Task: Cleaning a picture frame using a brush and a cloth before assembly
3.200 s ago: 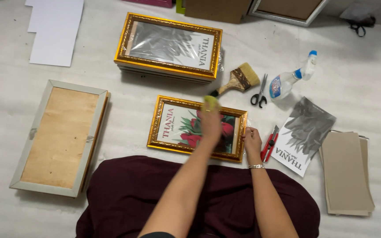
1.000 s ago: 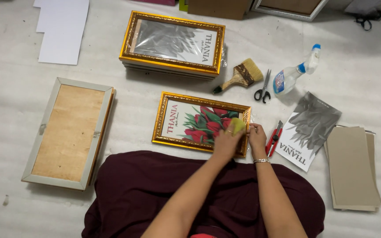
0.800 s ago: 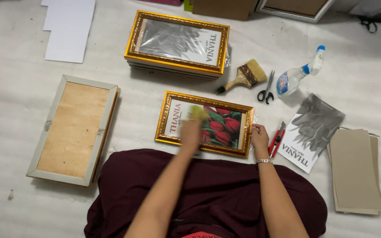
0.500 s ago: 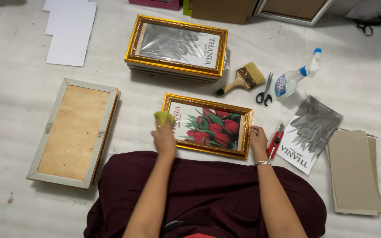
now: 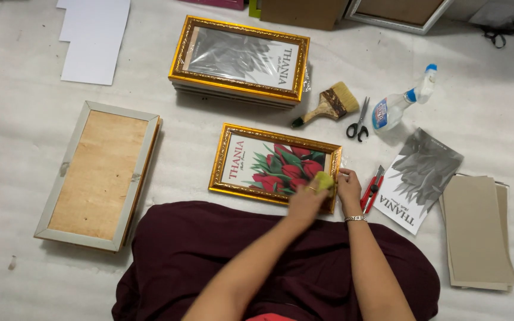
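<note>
A gold-framed tulip picture [image 5: 275,168] lies flat on the white padded floor, just in front of the lap. Its lower right corner is pinned by the right hand [image 5: 348,187], fingers curled lightly onto the moulding. A yellow-green cloth [image 5: 324,181] is bunched in the closed fingers of the left hand [image 5: 307,201], pressed on the glass near that same corner. If the frame is steadied too loosely, it could be slid toward the red utility knife [image 5: 371,189] just right of it. Half a second earlier, the cloth was at the frame's left end.
</note>
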